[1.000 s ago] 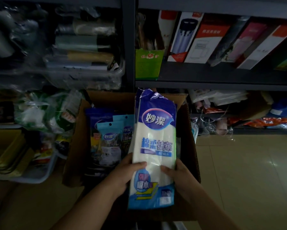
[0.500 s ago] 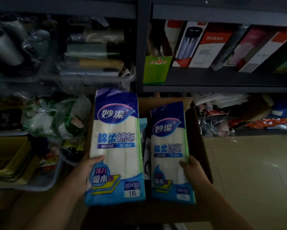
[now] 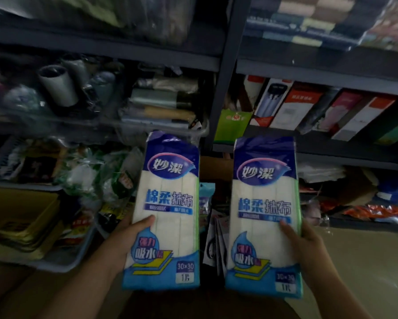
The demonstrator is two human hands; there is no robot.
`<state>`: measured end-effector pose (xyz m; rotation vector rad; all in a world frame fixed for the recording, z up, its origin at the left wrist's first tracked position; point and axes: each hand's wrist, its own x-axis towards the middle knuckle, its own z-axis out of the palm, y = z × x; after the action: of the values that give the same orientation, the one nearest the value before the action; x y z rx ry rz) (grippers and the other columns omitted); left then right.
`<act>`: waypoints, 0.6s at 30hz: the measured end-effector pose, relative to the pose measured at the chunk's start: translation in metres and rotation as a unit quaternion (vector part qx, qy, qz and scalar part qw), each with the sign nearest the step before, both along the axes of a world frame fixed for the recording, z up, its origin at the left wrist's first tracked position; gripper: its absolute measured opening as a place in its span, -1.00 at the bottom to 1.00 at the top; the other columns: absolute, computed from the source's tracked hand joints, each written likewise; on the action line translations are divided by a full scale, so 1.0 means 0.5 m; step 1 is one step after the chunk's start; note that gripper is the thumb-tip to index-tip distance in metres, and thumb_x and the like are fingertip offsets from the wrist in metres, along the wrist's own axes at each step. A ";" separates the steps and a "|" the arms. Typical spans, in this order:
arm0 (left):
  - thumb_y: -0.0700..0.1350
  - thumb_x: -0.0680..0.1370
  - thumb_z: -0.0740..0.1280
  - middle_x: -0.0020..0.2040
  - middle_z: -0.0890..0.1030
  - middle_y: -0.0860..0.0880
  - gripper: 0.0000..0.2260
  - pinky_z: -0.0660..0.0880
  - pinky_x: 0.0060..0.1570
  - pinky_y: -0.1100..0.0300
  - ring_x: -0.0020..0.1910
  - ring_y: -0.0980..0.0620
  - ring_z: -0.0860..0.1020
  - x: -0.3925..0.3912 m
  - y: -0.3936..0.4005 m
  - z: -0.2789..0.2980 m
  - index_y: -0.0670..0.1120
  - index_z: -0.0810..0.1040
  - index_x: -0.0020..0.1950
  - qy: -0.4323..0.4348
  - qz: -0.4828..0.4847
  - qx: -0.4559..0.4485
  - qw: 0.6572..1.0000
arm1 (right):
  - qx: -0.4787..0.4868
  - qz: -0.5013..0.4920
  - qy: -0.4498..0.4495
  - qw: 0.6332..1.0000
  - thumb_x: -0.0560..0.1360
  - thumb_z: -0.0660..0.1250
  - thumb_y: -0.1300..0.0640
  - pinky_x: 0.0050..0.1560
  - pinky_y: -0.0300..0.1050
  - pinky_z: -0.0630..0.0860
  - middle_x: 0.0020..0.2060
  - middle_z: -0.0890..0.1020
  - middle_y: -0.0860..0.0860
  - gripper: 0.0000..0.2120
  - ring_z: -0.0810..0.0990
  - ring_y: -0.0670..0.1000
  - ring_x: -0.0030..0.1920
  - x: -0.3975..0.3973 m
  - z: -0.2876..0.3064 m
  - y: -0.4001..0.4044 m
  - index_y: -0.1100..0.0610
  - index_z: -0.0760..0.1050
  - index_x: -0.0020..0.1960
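Note:
I hold two blue-and-white packs of cleaning cloths upright, side by side with a gap between them. My left hand (image 3: 124, 240) grips the left pack (image 3: 168, 210) at its lower left edge, thumb across the front. My right hand (image 3: 306, 245) grips the right pack (image 3: 263, 217) at its lower right edge, thumb on the front. Both packs hang above an open cardboard box (image 3: 216, 166), which they mostly hide; smaller packets (image 3: 206, 199) show in the gap.
Dark metal shelving (image 3: 225, 77) rises behind, with boxed goods (image 3: 301, 107) on the right shelf and wrapped rolls (image 3: 57, 86) on the left. A grey tray (image 3: 62, 261) of packets stands at lower left. Tan tiled floor (image 3: 366, 261) lies at the right.
One stack of packs held in both hands has been split, one pack in each hand. Both packs have risen and moved apart, and the view has tilted upward.

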<state>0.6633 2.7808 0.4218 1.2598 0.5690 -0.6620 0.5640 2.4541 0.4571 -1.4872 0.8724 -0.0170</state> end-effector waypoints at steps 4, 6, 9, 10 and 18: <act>-0.22 0.53 0.33 -0.15 0.70 -0.21 -0.77 0.61 -0.39 0.03 -0.27 -0.17 0.67 -0.023 -0.008 0.040 -0.13 0.55 0.19 -0.042 0.010 0.000 0.999 | 0.079 0.050 -0.043 0.995 0.48 0.36 0.10 -0.16 0.15 0.63 -0.09 0.71 0.14 -0.79 0.70 0.19 -0.15 0.018 0.020 0.033 0.11 0.55 0.10; -0.24 0.55 0.30 -0.21 0.71 -0.15 -0.81 0.59 -0.44 0.08 -0.31 -0.13 0.67 -0.035 -0.010 0.059 -0.08 0.54 0.14 -0.063 0.014 -0.012 0.998 | 0.115 0.075 -0.062 0.989 0.47 0.35 0.11 -0.17 0.11 0.63 -0.05 0.71 0.13 -0.75 0.70 0.18 -0.12 0.027 0.022 0.063 0.11 0.54 0.14; -0.24 0.54 0.30 -0.15 0.70 -0.17 -0.76 0.62 -0.34 0.03 -0.23 -0.15 0.67 -0.050 -0.008 0.087 -0.08 0.52 0.20 -0.094 0.019 -0.027 0.995 | 0.132 0.098 -0.066 0.984 0.47 0.37 0.12 -0.15 0.13 0.63 -0.05 0.71 0.12 -0.75 0.70 0.17 -0.11 0.043 0.025 0.125 0.10 0.53 0.14; -0.23 0.54 0.31 -0.11 0.70 -0.19 -0.74 0.63 -0.28 -0.02 -0.19 -0.18 0.67 -0.051 -0.004 0.097 -0.07 0.51 0.22 -0.102 0.019 -0.033 0.994 | 0.129 0.102 -0.062 0.984 0.45 0.40 0.10 -0.11 0.19 0.62 -0.06 0.71 0.12 -0.73 0.70 0.19 -0.10 0.050 0.027 0.147 0.09 0.54 0.14; -0.18 0.40 0.47 -0.14 0.72 -0.11 -0.67 0.62 -0.36 0.04 -0.24 -0.11 0.69 -0.001 0.058 0.166 0.05 0.50 0.10 -0.177 -0.004 -0.052 0.983 | 0.053 0.085 -0.088 0.991 0.50 0.40 0.14 -0.24 -0.01 0.61 -0.17 0.71 0.02 -0.92 0.68 0.09 -0.17 0.134 0.074 0.298 0.03 0.55 -0.01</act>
<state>0.6626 2.8098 0.5046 1.2459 0.2325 -0.4541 0.6311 2.6033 0.4942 -1.4326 0.5949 0.0227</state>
